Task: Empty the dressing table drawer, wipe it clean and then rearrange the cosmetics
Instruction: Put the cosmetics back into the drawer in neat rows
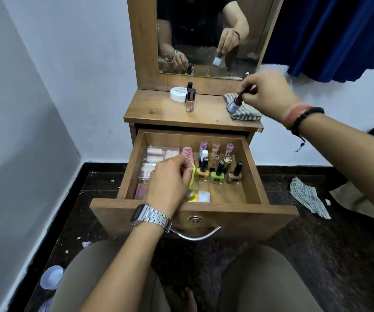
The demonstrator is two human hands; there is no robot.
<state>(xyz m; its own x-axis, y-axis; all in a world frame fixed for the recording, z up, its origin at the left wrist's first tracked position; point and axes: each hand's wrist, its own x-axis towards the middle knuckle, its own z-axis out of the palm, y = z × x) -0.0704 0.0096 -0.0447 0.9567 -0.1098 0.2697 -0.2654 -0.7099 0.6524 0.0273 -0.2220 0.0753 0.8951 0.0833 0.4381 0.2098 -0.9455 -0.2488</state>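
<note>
The wooden drawer (252, 176) of the dressing table is pulled open. Inside stand several nail polish bottles (217, 174) and lip balm tubes (215, 148), with a clear case of white pieces (152, 158) at the left. My left hand (170, 181) is down in the drawer, shut on a yellow-green item (191, 180). My right hand (269, 93) is above the tabletop, shut on the dark cap of a small blue bottle (233, 105) that hangs over a folded striped cloth (246, 113).
On the tabletop (159, 111) stand a clear bottle with a black cap (190, 100) and a white round jar (178, 93), below the mirror (204, 34). Another striped cloth (307, 197) lies on the dark floor at the right. A blue curtain (339, 37) hangs at the upper right.
</note>
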